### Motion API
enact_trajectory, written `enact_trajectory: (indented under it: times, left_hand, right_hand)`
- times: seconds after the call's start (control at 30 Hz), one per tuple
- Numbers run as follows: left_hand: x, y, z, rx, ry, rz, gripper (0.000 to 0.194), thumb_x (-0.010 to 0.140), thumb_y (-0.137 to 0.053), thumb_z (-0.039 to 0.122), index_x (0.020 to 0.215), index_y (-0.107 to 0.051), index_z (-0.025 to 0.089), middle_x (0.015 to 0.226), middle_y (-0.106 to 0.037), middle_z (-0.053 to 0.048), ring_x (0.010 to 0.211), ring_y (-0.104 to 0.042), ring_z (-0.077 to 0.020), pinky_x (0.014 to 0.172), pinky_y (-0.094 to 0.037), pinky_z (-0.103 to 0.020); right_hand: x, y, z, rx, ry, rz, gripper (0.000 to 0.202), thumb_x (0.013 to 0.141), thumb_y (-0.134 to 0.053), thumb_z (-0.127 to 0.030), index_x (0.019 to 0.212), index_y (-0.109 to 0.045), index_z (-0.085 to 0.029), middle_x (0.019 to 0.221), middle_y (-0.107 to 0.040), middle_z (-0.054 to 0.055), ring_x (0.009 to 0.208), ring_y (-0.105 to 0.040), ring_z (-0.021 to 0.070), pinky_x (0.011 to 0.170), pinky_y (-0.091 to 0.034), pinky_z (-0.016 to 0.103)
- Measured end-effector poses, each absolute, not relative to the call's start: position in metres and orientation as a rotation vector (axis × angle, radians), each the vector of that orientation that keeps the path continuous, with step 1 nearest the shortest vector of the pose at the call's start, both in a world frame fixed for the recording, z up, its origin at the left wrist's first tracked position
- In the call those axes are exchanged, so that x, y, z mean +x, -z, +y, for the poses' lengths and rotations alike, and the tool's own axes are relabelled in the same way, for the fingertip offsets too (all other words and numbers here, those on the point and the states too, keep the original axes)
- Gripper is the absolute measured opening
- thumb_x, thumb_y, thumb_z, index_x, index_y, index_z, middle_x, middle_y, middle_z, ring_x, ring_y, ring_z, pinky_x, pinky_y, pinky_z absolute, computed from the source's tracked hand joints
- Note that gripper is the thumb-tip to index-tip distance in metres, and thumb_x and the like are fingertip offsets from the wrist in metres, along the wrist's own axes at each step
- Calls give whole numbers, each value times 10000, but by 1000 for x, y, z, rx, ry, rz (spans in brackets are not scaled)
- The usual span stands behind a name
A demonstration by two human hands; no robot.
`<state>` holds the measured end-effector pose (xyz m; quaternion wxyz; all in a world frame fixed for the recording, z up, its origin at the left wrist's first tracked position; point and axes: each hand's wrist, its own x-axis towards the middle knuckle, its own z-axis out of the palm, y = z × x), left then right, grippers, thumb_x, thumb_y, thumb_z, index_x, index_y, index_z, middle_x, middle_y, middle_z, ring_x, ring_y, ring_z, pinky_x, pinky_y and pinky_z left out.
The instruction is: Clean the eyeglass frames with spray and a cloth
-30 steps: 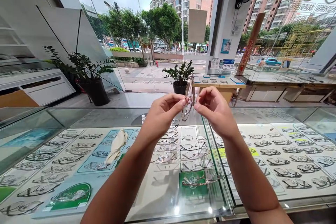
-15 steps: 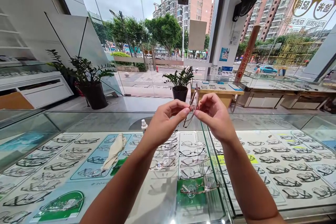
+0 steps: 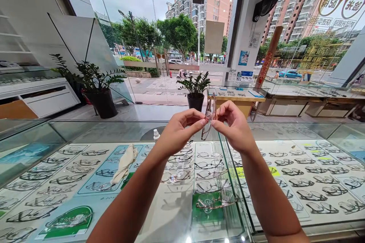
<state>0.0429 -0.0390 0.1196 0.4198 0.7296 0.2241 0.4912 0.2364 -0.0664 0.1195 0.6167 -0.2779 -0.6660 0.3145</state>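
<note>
A thin-rimmed pair of eyeglasses [image 3: 213,102] is held up over the glass counter, turned nearly edge-on to me. My left hand [image 3: 182,129] pinches it from the left between thumb and index finger. From the right, my right hand [image 3: 232,125] grips it the same way, its other fingers curled. Both hands meet near the middle of the frame, so the exact parts they grasp are partly hidden. Below, another pair of glasses [image 3: 215,204] lies on a green card [image 3: 205,218]. A crumpled beige cloth [image 3: 124,164] rests on the counter left of my left forearm.
Rows of eyeglasses [image 3: 312,195] fill the glass display case [image 3: 242,212] on both sides. A small white bottle [image 3: 156,135] stands behind my left wrist. Beyond the counter are potted plants [image 3: 195,89], a wooden table [image 3: 238,100] and glass doors.
The held eyeglasses have tilted slightly, and their lower rim has shifted a little to the right. Both hands keep nearly the same place and grip.
</note>
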Motion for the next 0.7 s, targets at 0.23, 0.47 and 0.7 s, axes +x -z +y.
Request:
enact_trajectory:
  times: [0.23,0.47,0.7]
  left_hand:
    - [47,-118,-33,1621,-1424,586,249,833,-848,426,881,-739,206,988,-768,-69,953,-713,-200,862,-584,-334]
    - [51,-114,-25,1381,-1581,568,291,827,-849,449,900,-683,220,1016,-755,-51,1009,-739,-204,883,-621,-361]
    - [56,-112,-24,1345,-1693,577,297,854,-820,452,926,-645,222,1075,-722,-58,1059,-717,-209,891,-643,-380]
  right_hand:
    - [239,-118,-59,-632,-670,-1372,299,807,-759,-198,863,-470,-251,848,-562,-31,767,-513,142,711,-417,319]
    - [240,-121,-53,-607,-664,-1217,335,784,-766,-247,790,-432,-256,823,-554,-16,806,-535,160,759,-461,336]
    - [239,-117,-48,-641,-659,-1170,341,796,-751,-246,751,-412,-248,794,-516,-21,751,-494,145,697,-426,313]
